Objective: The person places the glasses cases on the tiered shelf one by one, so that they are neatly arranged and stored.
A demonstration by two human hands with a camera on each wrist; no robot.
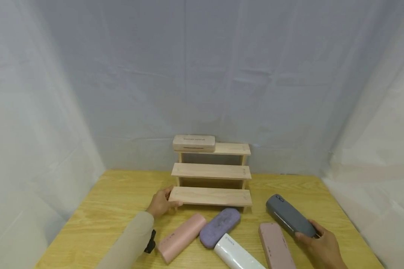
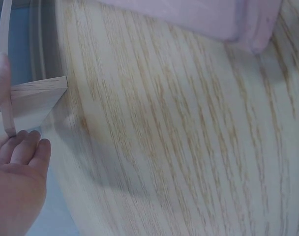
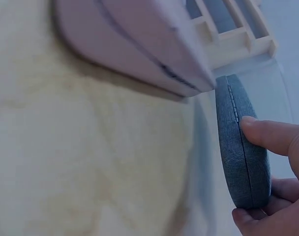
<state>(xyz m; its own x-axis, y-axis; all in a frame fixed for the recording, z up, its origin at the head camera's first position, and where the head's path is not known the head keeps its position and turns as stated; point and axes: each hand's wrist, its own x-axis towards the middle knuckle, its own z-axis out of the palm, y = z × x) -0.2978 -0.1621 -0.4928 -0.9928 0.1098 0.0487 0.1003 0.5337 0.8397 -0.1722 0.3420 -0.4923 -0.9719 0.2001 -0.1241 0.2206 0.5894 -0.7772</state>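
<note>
A three-step wooden display rack stands at the back of the table. My left hand grips the left end of its lowest step; in the left wrist view the thumb and fingers of this hand lie on either side of the board. At the right, my right hand holds a dark grey-blue glasses case by its near end. The right wrist view shows the hinged edge of this case, with the thumb on it and fingers underneath. A beige glasses case sits on the top step, at its left.
On the table, in front of the rack, lie a pink glasses case, a purple one, a white one and a dusty-pink one. White sheeting hangs behind and at both sides.
</note>
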